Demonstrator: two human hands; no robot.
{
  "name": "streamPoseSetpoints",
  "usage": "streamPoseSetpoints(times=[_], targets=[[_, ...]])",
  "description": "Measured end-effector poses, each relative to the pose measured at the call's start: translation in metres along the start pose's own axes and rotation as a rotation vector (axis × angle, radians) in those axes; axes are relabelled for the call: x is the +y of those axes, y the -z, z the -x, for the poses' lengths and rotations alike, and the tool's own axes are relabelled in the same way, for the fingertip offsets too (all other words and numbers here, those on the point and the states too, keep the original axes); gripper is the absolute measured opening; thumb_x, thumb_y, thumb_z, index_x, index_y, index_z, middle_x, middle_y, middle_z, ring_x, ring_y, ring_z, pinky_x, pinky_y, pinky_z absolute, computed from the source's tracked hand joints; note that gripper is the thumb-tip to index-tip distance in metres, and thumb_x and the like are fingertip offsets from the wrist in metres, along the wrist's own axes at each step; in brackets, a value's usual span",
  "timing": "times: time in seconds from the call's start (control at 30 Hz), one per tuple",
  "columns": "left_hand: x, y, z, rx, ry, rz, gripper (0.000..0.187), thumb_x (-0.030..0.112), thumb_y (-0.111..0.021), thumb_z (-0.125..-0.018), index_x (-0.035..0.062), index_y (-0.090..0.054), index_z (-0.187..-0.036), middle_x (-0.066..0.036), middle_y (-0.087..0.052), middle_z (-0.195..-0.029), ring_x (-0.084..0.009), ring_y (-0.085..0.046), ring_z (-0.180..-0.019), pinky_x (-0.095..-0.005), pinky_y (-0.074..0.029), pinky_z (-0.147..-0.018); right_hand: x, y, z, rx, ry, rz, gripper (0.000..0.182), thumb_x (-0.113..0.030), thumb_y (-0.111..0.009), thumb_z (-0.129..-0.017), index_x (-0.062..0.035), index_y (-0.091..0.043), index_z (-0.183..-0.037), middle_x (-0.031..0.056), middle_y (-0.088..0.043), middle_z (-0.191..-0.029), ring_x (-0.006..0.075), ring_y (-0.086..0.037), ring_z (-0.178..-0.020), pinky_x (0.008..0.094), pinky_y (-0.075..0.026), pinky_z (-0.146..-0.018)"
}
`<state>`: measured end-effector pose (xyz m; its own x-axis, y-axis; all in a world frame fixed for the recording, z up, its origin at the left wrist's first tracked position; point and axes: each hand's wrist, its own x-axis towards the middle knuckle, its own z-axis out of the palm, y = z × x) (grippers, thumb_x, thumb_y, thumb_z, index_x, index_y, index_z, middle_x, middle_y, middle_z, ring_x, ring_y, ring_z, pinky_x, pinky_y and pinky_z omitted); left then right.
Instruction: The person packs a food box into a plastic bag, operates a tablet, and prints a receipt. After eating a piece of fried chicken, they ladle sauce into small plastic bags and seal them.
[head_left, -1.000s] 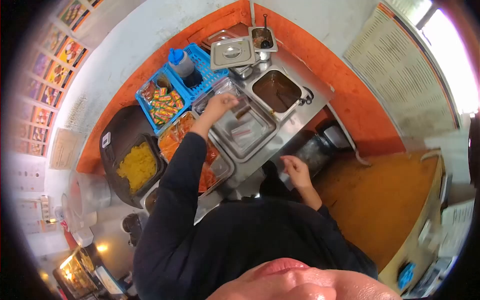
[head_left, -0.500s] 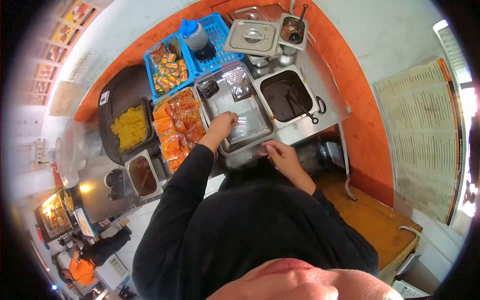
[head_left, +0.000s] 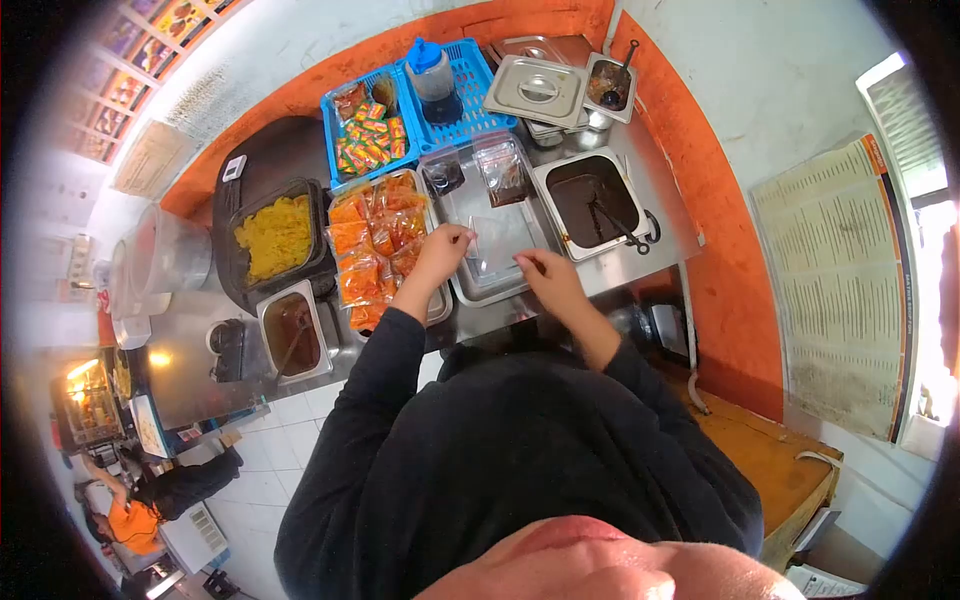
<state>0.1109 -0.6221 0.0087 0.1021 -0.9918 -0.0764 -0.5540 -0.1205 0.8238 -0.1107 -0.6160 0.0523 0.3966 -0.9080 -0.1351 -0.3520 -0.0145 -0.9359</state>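
Note:
My left hand is closed in a pinch at the left edge of a clear plastic bag, over the near part of a steel tray. My right hand has its thumb and fingers pinched together at the bag's right side. The see-through film is hard to tell from the tray's bottom. Filled bags of dark sauce lie at the tray's far end. Right of it stands a steel pan of dark brown sauce with a ladle in it.
Left of the tray, bags of orange food fill another tray. Beyond are a blue basket of small packets and a blue-capped jug. A yellow food tub and sauce pan stand left. A person in orange is farther off.
My right hand has moved up and left from the tray's near edge to the bag. My left hand stays pinched over the tray. The view has shifted slightly.

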Motion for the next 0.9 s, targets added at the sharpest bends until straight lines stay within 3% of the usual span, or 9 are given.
streamPoseSetpoints(times=[0.03, 0.1, 0.13, 0.4, 0.5, 0.57, 0.77, 0.9], targets=[[0.011, 0.005, 0.005, 0.004, -0.006, -0.002, 0.022, 0.019, -0.052, -0.086, 0.0004, -0.064, -0.086, -0.008, -0.06, -0.064, -0.0141, -0.058, -0.059, -0.0294, -0.044, -0.056, -0.005, -0.008, -0.009, 0.069, 0.06, 0.042, 0.025, -0.023, -0.058, -0.082, -0.0028, -0.062, -0.095, 0.0095, -0.061, -0.073, 0.0175, -0.057, -0.063, 0.0287, -0.045, -0.06], [0.036, 0.014, 0.019, -0.038, 0.257, 0.209, 0.022, 0.019, -0.055, -0.085, -0.0008, -0.064, -0.085, -0.008, -0.059, -0.069, -0.0145, -0.06, -0.066, -0.0272, -0.044, -0.061, -0.008, -0.024, -0.027, 0.138, 0.126, 0.083, 0.026, -0.025, -0.059, -0.08, -0.0028, -0.062, -0.094, 0.0106, -0.061, -0.073, 0.0192, -0.057, -0.063, 0.0299, -0.045, -0.06], [0.045, 0.016, 0.025, -0.04, 0.226, 0.222, 0.021, 0.019, -0.055, -0.086, -0.0008, -0.063, -0.087, -0.004, -0.057, -0.068, -0.0094, -0.058, -0.063, -0.0238, -0.044, -0.058, -0.004, -0.033, -0.035, 0.112, 0.126, 0.047, 0.024, -0.023, -0.06, -0.079, -0.0021, -0.062, -0.091, 0.01, -0.061, -0.073, 0.0181, -0.057, -0.063, 0.0293, -0.045, -0.06], [0.035, 0.008, 0.047, 0.046, 0.18, 0.499, 0.019, 0.018, -0.054, -0.087, -0.0008, -0.059, -0.089, -0.003, -0.057, -0.069, -0.0096, -0.056, -0.06, -0.0213, -0.042, -0.055, -0.011, -0.039, -0.034, 0.037, 0.029, -0.073, 0.016, -0.014, -0.063, -0.075, 0.0005, -0.059, -0.078, 0.0089, -0.061, -0.071, 0.0139, -0.056, -0.062, 0.027, -0.045, -0.059], [0.039, 0.01, 0.051, -0.024, 0.196, 0.449, 0.02, 0.019, -0.055, -0.087, -0.0004, -0.059, -0.089, -0.003, -0.059, -0.072, -0.0098, -0.057, -0.062, -0.0208, -0.043, -0.057, -0.016, -0.038, -0.029, 0.076, 0.143, -0.019, 0.015, -0.013, -0.063, -0.073, -0.0001, -0.058, -0.078, 0.0077, -0.059, -0.068, 0.0143, -0.053, -0.06, 0.0272, -0.044, -0.058], [0.047, 0.01, 0.054, -0.062, 0.255, 0.666, 0.022, 0.021, -0.055, -0.087, 0.0001, -0.059, -0.09, -0.003, -0.06, -0.074, -0.0098, -0.057, -0.064, -0.0209, -0.044, -0.058, -0.017, -0.037, -0.025, 0.054, 0.215, 0.003, 0.013, -0.011, -0.063, -0.072, -0.0007, -0.056, -0.076, 0.0069, -0.056, -0.066, 0.0146, -0.051, -0.059, 0.0273, -0.043, -0.056], [0.052, 0.018, 0.057, -0.244, 0.183, 0.649, 0.019, 0.021, -0.054, -0.088, 0.0024, -0.058, -0.086, -0.002, -0.06, -0.074, -0.0094, -0.058, -0.064, -0.0209, -0.043, -0.058, -0.019, -0.032, -0.015, -0.139, 0.063, -0.159, 0.014, -0.013, -0.062, -0.076, -0.0014, -0.054, -0.074, 0.0019, -0.051, -0.065, 0.0088, -0.046, -0.06, 0.0247, -0.04, -0.055], [0.061, 0.022, 0.058, -0.286, 0.19, 0.725, 0.017, 0.019, -0.054, -0.087, 0.0021, -0.057, -0.084, -0.001, -0.059, -0.072, -0.0083, -0.056, -0.061, -0.0206, -0.043, -0.056, -0.028, -0.026, -0.006, -0.113, 0.131, -0.181, 0.014, -0.013, -0.061, -0.078, -0.0016, -0.053, -0.074, -0.0004, -0.049, -0.063, 0.0066, -0.043, -0.06, 0.0244, -0.038, -0.053]])
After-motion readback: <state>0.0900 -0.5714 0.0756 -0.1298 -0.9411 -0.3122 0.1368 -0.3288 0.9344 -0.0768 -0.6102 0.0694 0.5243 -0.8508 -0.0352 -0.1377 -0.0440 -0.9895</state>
